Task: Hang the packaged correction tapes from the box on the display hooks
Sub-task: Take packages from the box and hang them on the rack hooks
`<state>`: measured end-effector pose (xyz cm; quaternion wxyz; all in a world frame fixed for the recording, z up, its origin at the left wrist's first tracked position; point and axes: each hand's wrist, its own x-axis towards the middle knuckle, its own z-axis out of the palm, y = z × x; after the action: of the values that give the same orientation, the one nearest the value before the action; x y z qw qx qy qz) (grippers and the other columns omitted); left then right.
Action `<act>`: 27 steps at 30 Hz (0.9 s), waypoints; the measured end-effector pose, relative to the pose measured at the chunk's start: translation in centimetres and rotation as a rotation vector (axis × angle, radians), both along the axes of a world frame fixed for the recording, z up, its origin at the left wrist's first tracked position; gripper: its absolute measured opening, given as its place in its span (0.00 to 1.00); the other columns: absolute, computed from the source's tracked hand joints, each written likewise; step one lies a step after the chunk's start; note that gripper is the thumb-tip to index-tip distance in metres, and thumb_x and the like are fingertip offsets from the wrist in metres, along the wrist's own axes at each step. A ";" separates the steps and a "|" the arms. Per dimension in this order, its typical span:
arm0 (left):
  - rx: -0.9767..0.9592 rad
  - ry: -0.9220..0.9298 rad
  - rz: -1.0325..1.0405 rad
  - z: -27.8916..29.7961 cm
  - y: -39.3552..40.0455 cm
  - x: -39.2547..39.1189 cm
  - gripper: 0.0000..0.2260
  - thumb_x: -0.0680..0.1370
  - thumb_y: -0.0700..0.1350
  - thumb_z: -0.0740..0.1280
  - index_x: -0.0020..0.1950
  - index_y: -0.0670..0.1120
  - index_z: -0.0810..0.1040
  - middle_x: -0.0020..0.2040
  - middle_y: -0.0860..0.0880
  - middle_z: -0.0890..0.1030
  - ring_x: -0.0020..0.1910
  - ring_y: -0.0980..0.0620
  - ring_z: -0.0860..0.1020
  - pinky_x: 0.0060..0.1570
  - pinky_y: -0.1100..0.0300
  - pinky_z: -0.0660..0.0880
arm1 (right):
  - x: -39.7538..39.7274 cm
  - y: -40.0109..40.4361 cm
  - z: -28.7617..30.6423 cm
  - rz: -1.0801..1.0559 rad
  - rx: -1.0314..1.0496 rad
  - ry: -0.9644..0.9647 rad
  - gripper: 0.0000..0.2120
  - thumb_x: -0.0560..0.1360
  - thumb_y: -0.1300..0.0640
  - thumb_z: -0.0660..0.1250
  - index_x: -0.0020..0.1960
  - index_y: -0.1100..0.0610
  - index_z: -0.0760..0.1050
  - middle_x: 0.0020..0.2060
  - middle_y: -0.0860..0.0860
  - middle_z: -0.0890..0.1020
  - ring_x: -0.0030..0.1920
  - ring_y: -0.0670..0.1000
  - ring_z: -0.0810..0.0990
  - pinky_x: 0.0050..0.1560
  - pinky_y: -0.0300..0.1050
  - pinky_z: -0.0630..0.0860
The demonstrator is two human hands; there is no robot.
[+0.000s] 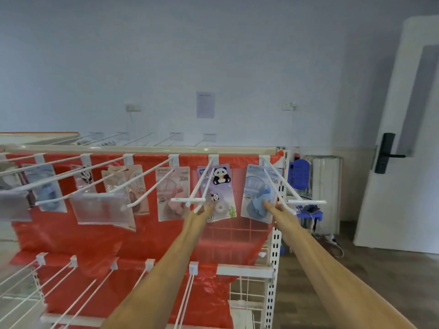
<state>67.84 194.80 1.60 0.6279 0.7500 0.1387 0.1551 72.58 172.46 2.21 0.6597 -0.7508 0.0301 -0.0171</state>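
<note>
Packaged correction tapes hang in a row on the white hooks of the top rail [142,149] of a rack backed with red plastic. My left hand [201,210] reaches the lower left edge of a tilted purple panda package [217,186], beside the hook tip [196,210], with its fingers closed on the pack. My right hand [273,207] pinches the right side of a light blue package [255,186] that hangs on the rightmost hook [280,186], index finger lying on its front. A pink 30m package [172,186] hangs to the left. The box is out of view.
Bare hooks [71,276] stick out of a lower rail toward me. The rack's perforated upright [275,245] stands at the right end. Behind it are a blue stool [299,172], a radiator [325,186] and a white door [403,162]; wooden floor lies to the right.
</note>
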 end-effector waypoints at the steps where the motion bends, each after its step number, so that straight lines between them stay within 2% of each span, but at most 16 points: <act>1: 0.039 0.022 -0.029 -0.6 0.1 -0.5 0.18 0.75 0.56 0.68 0.51 0.41 0.78 0.47 0.44 0.80 0.47 0.46 0.80 0.44 0.56 0.77 | -0.8 0.0 -0.5 0.033 -0.001 0.017 0.15 0.78 0.50 0.65 0.59 0.59 0.71 0.53 0.55 0.76 0.54 0.55 0.76 0.58 0.52 0.74; 2: 0.077 0.052 -0.059 -1.2 0.3 -1.2 0.15 0.76 0.54 0.68 0.47 0.41 0.78 0.44 0.44 0.81 0.44 0.46 0.80 0.46 0.55 0.77 | -1.3 0.0 -1.3 0.052 -0.023 0.050 0.19 0.77 0.48 0.66 0.62 0.58 0.70 0.54 0.54 0.75 0.57 0.54 0.75 0.62 0.54 0.73; 4: 0.134 0.111 -0.103 -2.6 1.0 -2.7 0.13 0.78 0.51 0.67 0.47 0.41 0.78 0.42 0.45 0.81 0.40 0.48 0.80 0.45 0.56 0.76 | -2.3 0.0 -3.0 0.038 -0.087 0.117 0.20 0.76 0.50 0.67 0.62 0.61 0.72 0.56 0.55 0.78 0.58 0.56 0.76 0.64 0.56 0.72; 7: 0.348 0.221 -0.157 -4.5 2.7 -5.0 0.13 0.78 0.51 0.66 0.48 0.41 0.80 0.44 0.43 0.84 0.44 0.44 0.82 0.50 0.54 0.77 | -3.7 0.6 -4.6 0.058 -0.166 0.246 0.11 0.76 0.57 0.67 0.54 0.62 0.77 0.53 0.57 0.81 0.55 0.56 0.79 0.55 0.51 0.76; 10: 0.575 0.291 -0.230 -4.8 4.6 -7.8 0.11 0.78 0.51 0.65 0.47 0.44 0.80 0.43 0.47 0.83 0.40 0.51 0.79 0.43 0.62 0.72 | -6.3 2.5 -4.6 0.139 -0.309 0.288 0.07 0.75 0.61 0.64 0.49 0.63 0.79 0.50 0.58 0.82 0.51 0.56 0.79 0.52 0.48 0.74; 12: 0.683 0.336 -0.236 -4.7 6.6 -9.3 0.13 0.78 0.53 0.65 0.52 0.44 0.81 0.50 0.47 0.83 0.48 0.50 0.80 0.48 0.61 0.72 | -8.0 4.2 -4.3 0.176 -0.431 0.252 0.09 0.76 0.60 0.63 0.52 0.65 0.77 0.52 0.58 0.81 0.54 0.58 0.79 0.54 0.50 0.77; 14: 0.782 0.364 -0.242 -4.1 8.9 -11.0 0.14 0.78 0.54 0.65 0.55 0.45 0.81 0.55 0.46 0.82 0.55 0.48 0.79 0.52 0.60 0.72 | -10.6 6.4 -3.6 0.184 -0.522 0.195 0.06 0.77 0.59 0.62 0.50 0.62 0.75 0.46 0.54 0.79 0.48 0.54 0.77 0.43 0.41 0.75; 15: 0.836 0.373 -0.248 -3.7 10.1 -11.9 0.15 0.78 0.54 0.65 0.56 0.45 0.81 0.56 0.46 0.82 0.57 0.48 0.78 0.54 0.59 0.72 | -11.9 7.7 -3.2 0.196 -0.583 0.153 0.05 0.78 0.59 0.62 0.50 0.59 0.75 0.42 0.52 0.77 0.43 0.51 0.75 0.37 0.37 0.71; 16: 0.889 0.377 -0.260 -3.3 11.3 -12.7 0.15 0.78 0.54 0.64 0.56 0.45 0.80 0.58 0.46 0.81 0.58 0.47 0.78 0.55 0.58 0.72 | -13.0 8.9 -2.9 0.214 -0.663 0.110 0.07 0.78 0.59 0.62 0.51 0.59 0.76 0.41 0.52 0.77 0.39 0.49 0.74 0.34 0.36 0.68; 17: 0.945 0.374 -0.273 -3.0 12.5 -13.6 0.15 0.78 0.54 0.64 0.57 0.45 0.80 0.59 0.45 0.80 0.59 0.47 0.77 0.57 0.58 0.71 | -14.0 10.2 -2.6 0.234 -0.737 0.061 0.09 0.78 0.58 0.62 0.54 0.59 0.78 0.44 0.53 0.79 0.39 0.49 0.75 0.36 0.36 0.69; 19: 1.055 0.376 -0.285 -2.2 14.8 -15.7 0.16 0.78 0.54 0.64 0.58 0.46 0.79 0.60 0.45 0.80 0.60 0.46 0.76 0.57 0.57 0.72 | -16.5 12.9 -1.9 0.245 -0.843 -0.001 0.13 0.78 0.57 0.63 0.58 0.62 0.79 0.53 0.57 0.81 0.50 0.54 0.79 0.47 0.40 0.71; 21: 1.144 0.365 -0.275 -1.7 17.2 -17.5 0.15 0.78 0.52 0.63 0.59 0.45 0.79 0.60 0.44 0.80 0.60 0.44 0.77 0.57 0.55 0.72 | -19.0 15.7 -1.2 0.230 -0.908 -0.035 0.13 0.78 0.58 0.62 0.58 0.62 0.79 0.55 0.58 0.81 0.56 0.57 0.79 0.53 0.43 0.72; 27: 1.306 0.313 -0.213 -0.2 22.6 -23.5 0.15 0.78 0.52 0.60 0.60 0.47 0.77 0.62 0.46 0.78 0.61 0.45 0.75 0.57 0.52 0.72 | -25.5 22.5 0.2 0.159 -0.949 -0.112 0.13 0.77 0.59 0.61 0.59 0.63 0.75 0.57 0.60 0.80 0.59 0.57 0.77 0.56 0.45 0.72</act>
<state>44.33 217.40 1.43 0.0306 0.9985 0.0312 0.0341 47.09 194.92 2.44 0.2441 -0.9668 -0.0738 -0.0189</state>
